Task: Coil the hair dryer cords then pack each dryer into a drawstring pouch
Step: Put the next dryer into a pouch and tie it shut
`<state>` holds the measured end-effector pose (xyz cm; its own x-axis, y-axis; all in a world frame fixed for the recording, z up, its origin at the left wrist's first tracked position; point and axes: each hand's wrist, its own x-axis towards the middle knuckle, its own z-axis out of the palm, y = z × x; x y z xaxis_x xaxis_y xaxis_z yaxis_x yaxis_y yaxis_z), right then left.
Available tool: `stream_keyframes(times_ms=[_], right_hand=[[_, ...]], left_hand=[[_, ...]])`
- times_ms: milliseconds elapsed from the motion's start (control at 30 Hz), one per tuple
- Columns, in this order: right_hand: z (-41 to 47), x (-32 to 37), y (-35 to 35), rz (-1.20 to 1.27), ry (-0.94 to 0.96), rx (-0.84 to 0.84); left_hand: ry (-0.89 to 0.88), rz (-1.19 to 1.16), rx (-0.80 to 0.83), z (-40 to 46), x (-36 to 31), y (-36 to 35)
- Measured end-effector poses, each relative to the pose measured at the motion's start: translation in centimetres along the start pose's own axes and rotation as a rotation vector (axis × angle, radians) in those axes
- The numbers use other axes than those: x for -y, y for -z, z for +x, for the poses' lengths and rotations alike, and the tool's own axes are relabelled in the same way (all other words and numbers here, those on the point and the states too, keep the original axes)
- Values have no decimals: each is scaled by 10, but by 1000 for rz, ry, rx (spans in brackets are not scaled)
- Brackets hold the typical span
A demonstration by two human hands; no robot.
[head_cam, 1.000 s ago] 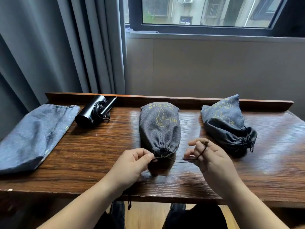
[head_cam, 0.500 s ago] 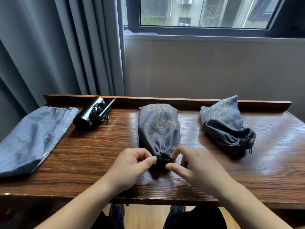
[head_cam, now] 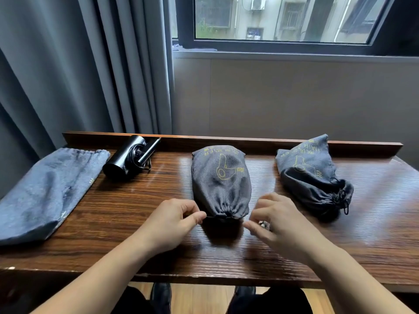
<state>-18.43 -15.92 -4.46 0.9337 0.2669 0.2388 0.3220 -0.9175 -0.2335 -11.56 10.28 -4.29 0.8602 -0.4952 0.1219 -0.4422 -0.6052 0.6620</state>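
middle pouch (head_cam: 221, 181): lay mid-table, mouth gathered toward the person.
left hand (head_cam: 174, 219): pinched the drawstring (head_cam: 209, 216) left of the mouth.
right hand (head_cam: 277, 220): blurred beside the mouth; grip unclear.
right pouch (head_cam: 308, 175): cinched, well apart.
hair dryer (head_cam: 129, 157): unpacked, beside flat pouch (head_cam: 45, 191).
table (head_cam: 127, 214): dark wood.

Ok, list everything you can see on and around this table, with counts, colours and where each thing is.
Table: one, dark brown wood, across the view.
Filled pouches: two, grey with yellow print; middle pouch cinched, right pouch at right.
Flat pouch: one, grey, left end.
Hair dryer: one, black, unpacked, back left.
Curtain: grey, left.
Window: above.
Left hand, right hand: either side of the middle pouch's mouth, pinching its drawstring.
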Motion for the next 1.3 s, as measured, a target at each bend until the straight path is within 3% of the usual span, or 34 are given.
stream_keyframes(times_ms=[100, 167, 300, 433, 567, 767, 1000, 1133, 1300], right_hand=[[2, 7, -6, 14, -109, 155], [3, 15, -13, 151, -166, 146], [7, 26, -23, 390, -259, 70], [4, 28, -15, 754, -265, 92], [2, 25, -6, 688, -208, -6], [-1, 11, 1, 524, -178, -157], [-1, 5, 0, 515, -204, -227], [-1, 18, -5, 741, -315, -172], [-5, 33, -4, 1184, -446, -53]], left_hand=[[1, 111, 128, -1, -6, -6], [-12, 145, 135, -1, -13, -11], [40, -19, 83, 3, -23, -18], [106, -369, 104, -2, -32, -16], [73, -417, 41, -6, -32, -8], [25, -330, -6, -2, -20, 1], [-7, -286, 6, 0, -15, 4], [-30, -193, 86, 2, -10, 0], [-154, 127, 119, 1, -10, -7]])
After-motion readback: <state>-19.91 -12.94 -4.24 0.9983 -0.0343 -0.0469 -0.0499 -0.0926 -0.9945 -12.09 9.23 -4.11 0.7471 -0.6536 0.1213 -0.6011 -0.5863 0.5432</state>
